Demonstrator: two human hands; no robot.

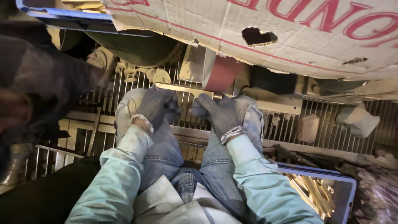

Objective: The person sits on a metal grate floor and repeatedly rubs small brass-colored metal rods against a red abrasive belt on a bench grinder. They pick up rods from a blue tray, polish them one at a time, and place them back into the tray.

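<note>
Both hands gloved, dark knit. Left hand (155,105) wraps the left end of a flat brass strip (186,90), fingers curled shut around it. Right hand (219,113) pinches the strip's right end, fingers closed on it. I see the strip lying level between the two hands, just above the knees, its right tip touching a red belt (224,74) that runs over a wheel just beyond the hands.

Wrists rest on the knees; jeans (182,161) dusty, pale green sleeves (265,186) down to the cuffs.

Outward: a metal grate (331,128) spreads under and behind the hands, caked with lumps of pale residue. Far side, a torn cardboard sheet (290,33) with red print hangs over the machine, a hole punched through it. Near right, a blue tray (344,182) holds more brass pieces (315,193), stacked loosely. Far left, a blue rim (62,14) shows at the top edge. Left edge is blurred and dark; I cannot tell what it is.
</note>
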